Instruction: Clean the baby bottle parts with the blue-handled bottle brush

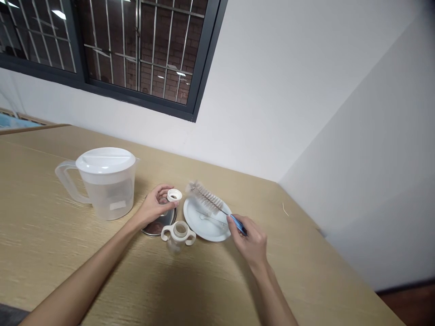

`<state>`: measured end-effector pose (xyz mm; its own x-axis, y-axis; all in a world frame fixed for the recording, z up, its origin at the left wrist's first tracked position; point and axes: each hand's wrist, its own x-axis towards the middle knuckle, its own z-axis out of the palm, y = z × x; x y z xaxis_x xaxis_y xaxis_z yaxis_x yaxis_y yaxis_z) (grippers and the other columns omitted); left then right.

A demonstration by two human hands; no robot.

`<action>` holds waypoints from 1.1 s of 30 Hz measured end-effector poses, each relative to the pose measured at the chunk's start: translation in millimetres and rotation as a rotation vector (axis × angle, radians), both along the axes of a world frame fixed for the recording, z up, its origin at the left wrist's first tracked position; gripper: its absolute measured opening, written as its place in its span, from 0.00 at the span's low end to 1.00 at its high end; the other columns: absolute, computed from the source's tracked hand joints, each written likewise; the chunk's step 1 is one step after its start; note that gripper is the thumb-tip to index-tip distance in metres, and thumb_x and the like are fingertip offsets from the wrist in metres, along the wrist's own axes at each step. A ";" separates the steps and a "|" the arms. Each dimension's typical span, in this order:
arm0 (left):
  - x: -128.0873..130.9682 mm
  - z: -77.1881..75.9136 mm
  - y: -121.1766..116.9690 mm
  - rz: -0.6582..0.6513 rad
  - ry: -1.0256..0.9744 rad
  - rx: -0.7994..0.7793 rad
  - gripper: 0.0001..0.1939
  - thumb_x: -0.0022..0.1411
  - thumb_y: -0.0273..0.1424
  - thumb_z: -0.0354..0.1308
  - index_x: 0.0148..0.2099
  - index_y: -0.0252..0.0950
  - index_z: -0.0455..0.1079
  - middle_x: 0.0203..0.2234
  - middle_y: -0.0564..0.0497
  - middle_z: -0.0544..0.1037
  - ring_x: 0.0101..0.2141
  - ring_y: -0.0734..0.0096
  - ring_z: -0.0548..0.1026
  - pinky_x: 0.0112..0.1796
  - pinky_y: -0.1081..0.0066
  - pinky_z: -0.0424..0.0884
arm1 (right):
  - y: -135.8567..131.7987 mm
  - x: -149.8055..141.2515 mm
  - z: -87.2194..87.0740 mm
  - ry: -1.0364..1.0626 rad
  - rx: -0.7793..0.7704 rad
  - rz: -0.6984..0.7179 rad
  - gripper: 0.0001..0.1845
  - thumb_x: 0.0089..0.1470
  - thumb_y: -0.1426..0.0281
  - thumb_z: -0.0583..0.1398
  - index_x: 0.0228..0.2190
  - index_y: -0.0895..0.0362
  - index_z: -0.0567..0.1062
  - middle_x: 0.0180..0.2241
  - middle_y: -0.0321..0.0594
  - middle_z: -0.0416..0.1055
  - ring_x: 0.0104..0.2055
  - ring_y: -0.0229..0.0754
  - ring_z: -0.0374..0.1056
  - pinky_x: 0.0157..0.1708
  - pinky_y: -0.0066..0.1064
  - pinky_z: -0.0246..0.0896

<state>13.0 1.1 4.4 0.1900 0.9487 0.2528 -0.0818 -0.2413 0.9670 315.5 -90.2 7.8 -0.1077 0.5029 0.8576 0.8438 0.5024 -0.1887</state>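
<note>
Between the thumb and fingers of my left hand [157,206] is a white threaded bottle collar [174,195], its opening facing up. My right hand [249,237] grips the blue handle of a bottle brush [208,199], whose pale bristles point up and left over a white plate [193,228]. A thin wire brush [212,218] lies on that plate. Below my left hand sits a round metal dish [152,230], partly covered by the hand. Nearer to me stands a clear baby bottle with two cream handles [180,231], upright and without a lid.
A translucent lidded pitcher [110,190] stands on the left of the wooden table [142,285]. A short thin strand [285,209] lies towards the right edge. Behind the table are a white wall [258,113] and a barred window [142,50].
</note>
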 end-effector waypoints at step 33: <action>-1.5 5.0 -3.4 -0.096 -0.015 -0.029 0.34 0.45 0.36 0.73 0.55 0.34 0.70 0.46 0.41 0.78 0.45 0.59 0.76 0.47 0.59 0.71 | -6.4 -8.2 4.1 0.040 -0.006 0.121 0.05 0.56 0.74 0.63 0.37 0.57 0.76 0.29 0.38 0.75 0.25 0.35 0.68 0.26 0.27 0.63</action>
<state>11.5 -2.2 9.4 0.2773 0.9331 0.2288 -0.1175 -0.2034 0.9720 307.4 -96.6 12.0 -0.1337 0.4937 0.8593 0.7690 0.5986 -0.2243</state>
